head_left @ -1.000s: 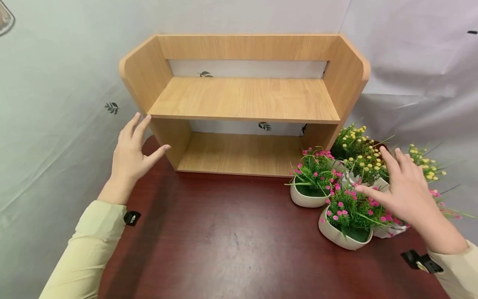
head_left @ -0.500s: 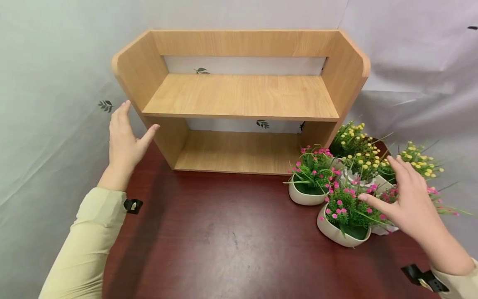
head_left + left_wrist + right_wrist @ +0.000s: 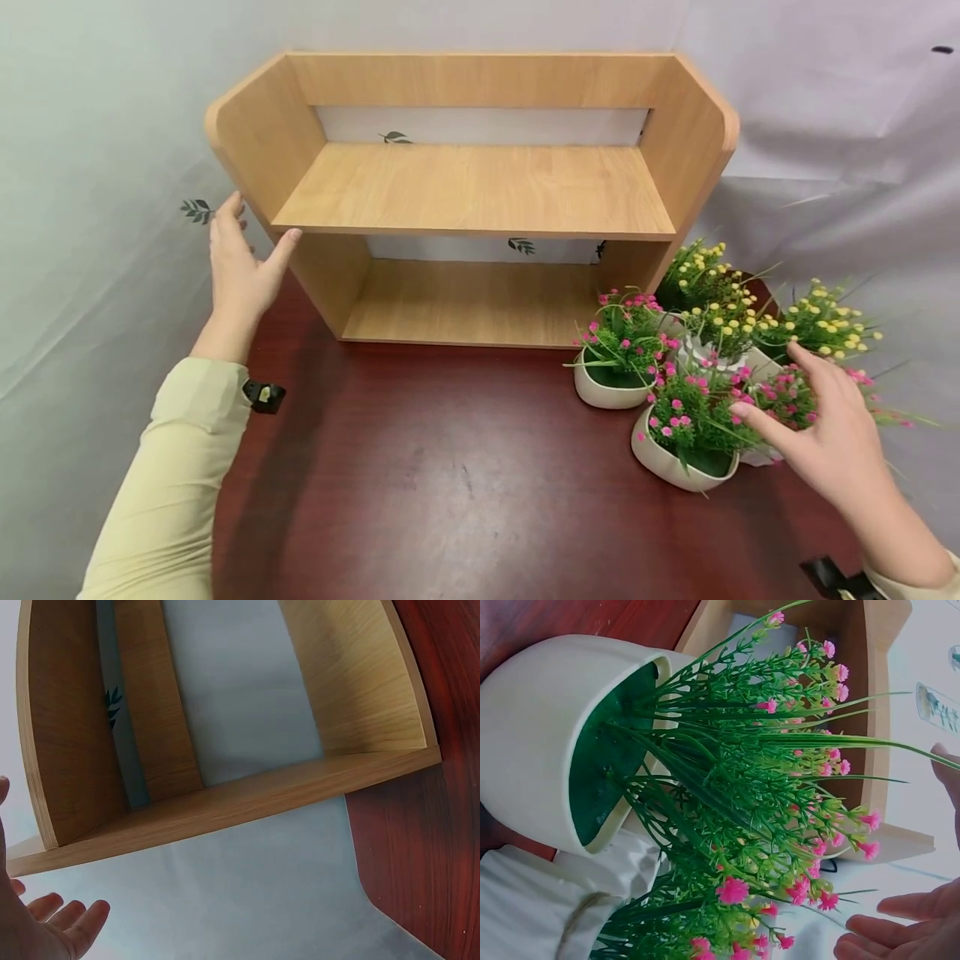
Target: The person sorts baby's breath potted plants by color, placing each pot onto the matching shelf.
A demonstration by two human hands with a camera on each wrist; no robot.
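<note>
My left hand [image 3: 242, 271] is at the left side panel of a two-tier wooden shelf [image 3: 465, 187]. Its fingers lie along the panel's outer side, while the thumb reaches over the front edge near the upper board. In the left wrist view, the curved fingers [image 3: 81, 926] show beside the panel, apart from it. Relaxed and spread, my right hand [image 3: 836, 437] hovers over the right end of a group of potted artificial flowers, holding nothing. Nearest it stands a cream pot [image 3: 678, 471] with pink flowers [image 3: 735, 890]; in the right wrist view the fingers are beyond the blooms.
Another cream pot [image 3: 611, 396] of pink flowers stands at the shelf's right front corner. Yellow-flowered plants [image 3: 817, 321] and white-wrapped pots [image 3: 536, 900] crowd behind. All rest on a dark red table [image 3: 450, 467], with pale patterned fabric [image 3: 97, 208] behind and to the left.
My left hand has moved forward and up to the shelf's left panel. The right hand has drawn back slightly toward me and to the right. The whole view has shifted a little.
</note>
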